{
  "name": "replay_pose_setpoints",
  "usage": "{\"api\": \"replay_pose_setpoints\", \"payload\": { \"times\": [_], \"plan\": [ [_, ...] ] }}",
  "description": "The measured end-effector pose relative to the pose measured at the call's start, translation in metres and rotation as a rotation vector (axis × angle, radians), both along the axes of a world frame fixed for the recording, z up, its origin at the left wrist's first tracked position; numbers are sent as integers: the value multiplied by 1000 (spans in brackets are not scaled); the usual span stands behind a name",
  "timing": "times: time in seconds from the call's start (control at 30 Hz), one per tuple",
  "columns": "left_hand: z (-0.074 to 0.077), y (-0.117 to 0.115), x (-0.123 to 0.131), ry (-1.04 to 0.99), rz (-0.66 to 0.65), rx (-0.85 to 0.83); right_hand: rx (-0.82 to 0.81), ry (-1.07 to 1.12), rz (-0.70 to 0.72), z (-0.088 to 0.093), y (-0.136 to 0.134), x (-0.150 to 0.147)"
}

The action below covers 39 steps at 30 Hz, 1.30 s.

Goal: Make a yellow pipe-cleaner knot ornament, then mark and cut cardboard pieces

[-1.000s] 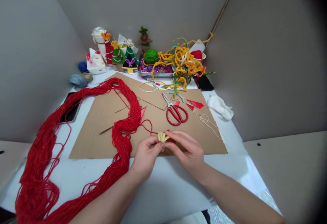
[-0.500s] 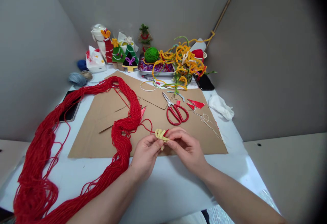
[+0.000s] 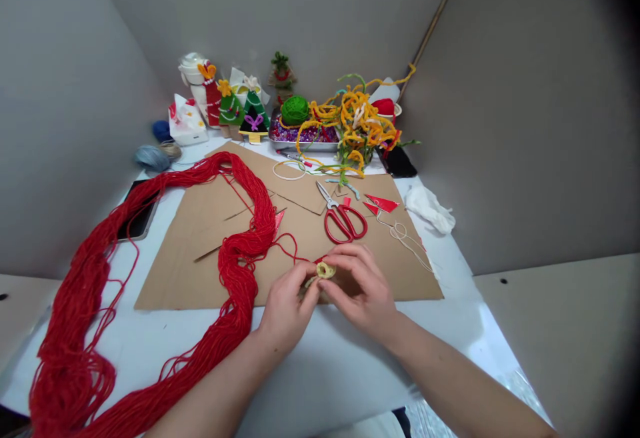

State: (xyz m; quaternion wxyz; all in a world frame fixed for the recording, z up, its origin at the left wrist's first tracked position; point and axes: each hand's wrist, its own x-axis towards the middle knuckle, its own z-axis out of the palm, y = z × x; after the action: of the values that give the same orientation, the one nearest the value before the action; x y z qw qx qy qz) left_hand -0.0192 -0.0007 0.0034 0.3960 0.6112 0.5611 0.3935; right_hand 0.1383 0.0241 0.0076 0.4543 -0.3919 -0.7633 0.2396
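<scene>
Between the fingertips of both hands is a small pale-yellow yarn piece (image 3: pixel 326 270), with a round hole facing me. My left hand (image 3: pixel 289 299) pinches its left side; my right hand (image 3: pixel 357 285) grips its right side, thumb below and fingers above. A bit of red yarn shows at its top, and a red strand runs left from there toward the big red yarn skein (image 3: pixel 247 271). The fingers hide part of the yellow piece. Beneath the hands lies a brown cardboard sheet (image 3: pixel 200 285). Red-handled scissors (image 3: pixel 341 215) rest on the cardboard beyond my right hand.
Tangled orange yarn (image 3: pixel 367 118), a green yarn ball (image 3: pixel 295 111) and a tray of purple beads (image 3: pixel 305 147) stand at the back. Small felt trees (image 3: pixel 254 115) are left of them. A crumpled white tissue (image 3: pixel 430 209) lies right. A dark tablet (image 3: pixel 137 215) is partly under the skein.
The yellow yarn piece has turned in my fingers, from several loops seen side-on to a round hole facing me. Both hands stay close together in nearly the same place.
</scene>
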Motion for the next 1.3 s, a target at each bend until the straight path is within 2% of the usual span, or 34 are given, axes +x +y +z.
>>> {"api": "replay_pose_setpoints", "payload": {
  "times": [0.3, 0.53, 0.67, 0.8, 0.87, 1.1, 1.2, 1.3],
  "plan": [
    [-1, 2, 1, -56, 85, 36, 107, -84, -65, -1, 0, 0],
    [-2, 1, -1, -46, 74, 0, 184, -240, 141, 0, -3, -2],
    [1, 4, -2, -201, 111, -69, 214, -223, 171, 4, -5, -1],
    [5, 9, -2, -389, 157, -185, 282, -25, 53, 7, -4, 4],
    [4, 10, -1, -484, 163, -219, 274, 6, 14, 7, -3, 5],
    [-6, 6, 2, -652, 126, -278, 262, -55, 80, 5, -3, 0],
    [-5, 5, 4, -736, 134, -305, 236, -68, 98, 6, -2, -1],
    [-1, 5, 5, -909, 175, -328, 186, -64, 109, 5, -2, -1]
  ]
}}
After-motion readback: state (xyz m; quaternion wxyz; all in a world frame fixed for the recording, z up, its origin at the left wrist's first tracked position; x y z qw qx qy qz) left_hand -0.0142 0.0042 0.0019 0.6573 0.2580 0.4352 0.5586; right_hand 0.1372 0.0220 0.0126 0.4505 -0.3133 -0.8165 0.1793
